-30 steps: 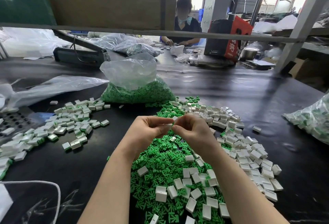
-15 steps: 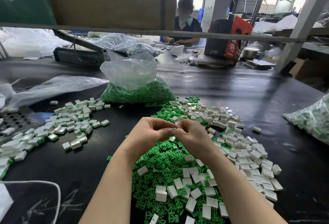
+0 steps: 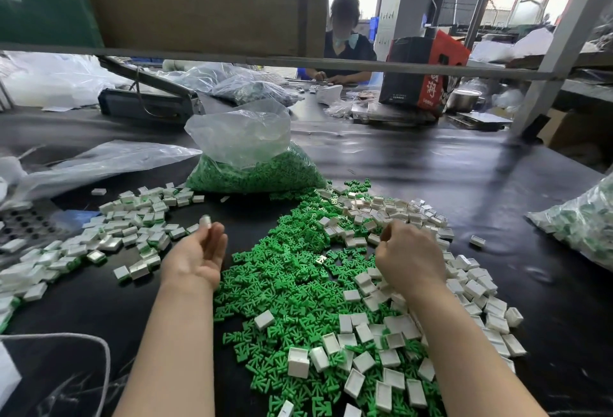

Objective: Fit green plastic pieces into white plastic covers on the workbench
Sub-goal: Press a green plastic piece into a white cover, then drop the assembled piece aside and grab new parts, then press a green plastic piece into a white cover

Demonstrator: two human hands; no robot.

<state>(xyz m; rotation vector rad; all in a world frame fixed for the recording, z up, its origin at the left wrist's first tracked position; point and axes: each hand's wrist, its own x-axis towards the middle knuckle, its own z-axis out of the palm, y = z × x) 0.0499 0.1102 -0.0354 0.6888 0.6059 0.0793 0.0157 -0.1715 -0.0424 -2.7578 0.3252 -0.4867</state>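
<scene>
Workbench (image 3: 431, 164): black mat, loaded with stock. Largest item is the bag of green pieces (image 3: 255, 168) at 12 o'clock, still well filled. At centre to 6 o'clock lies the loose pile of green pieces (image 3: 285, 287), with empty white covers (image 3: 394, 214) mixed in and spread from 1 o'clock round to 5 o'clock. Finished pile (image 3: 109, 237) sits at 9 to 10 o'clock: white shells with green showing at the edges. Judgement: a good batch is done, but far more loose stock remains than has been assembled; you are early to mid run.

Your left hand (image 3: 195, 257) is open, palm up, at 9 o'clock of the green pile; a small white assembled unit (image 3: 205, 221) sits at its fingertips, next to the finished pile. Whether it is pinched or leaving the fingers I cannot tell. Your right hand (image 3: 408, 257) is curled knuckles-up over the covers at 2 o'clock; what it grips, if anything, is hidden.
</scene>
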